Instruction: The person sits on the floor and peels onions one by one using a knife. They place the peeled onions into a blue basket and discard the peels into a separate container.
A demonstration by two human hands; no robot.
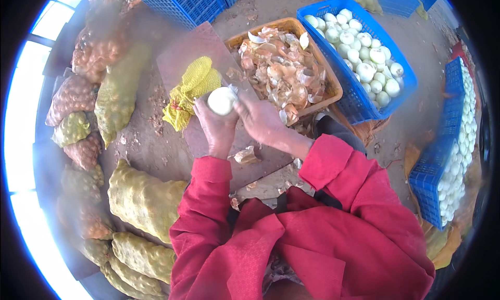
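Observation:
Both hands meet over a reddish board (258,163). My left hand (216,124) is closed around a peeled white onion (222,101) from below and the left. My right hand (261,118) touches the onion's right side with its fingertips; a small pale piece shows at those fingers, and whether they hold a tool is unclear. A yellow mesh bag (195,81) lies on the board just beyond my left hand. Past my right hand stands an orange crate (336,91) full of dry onion skins (279,69). A scrap of onion skin (247,155) lies on the board nearer my body.
A blue plastic crate (351,107) of peeled onions stands beyond the orange crate. More blue crates (431,183) of onions line the right side. Filled mesh sacks (144,200) lie along the left. Another blue crate (187,3) is at the top. Skin scraps litter the floor.

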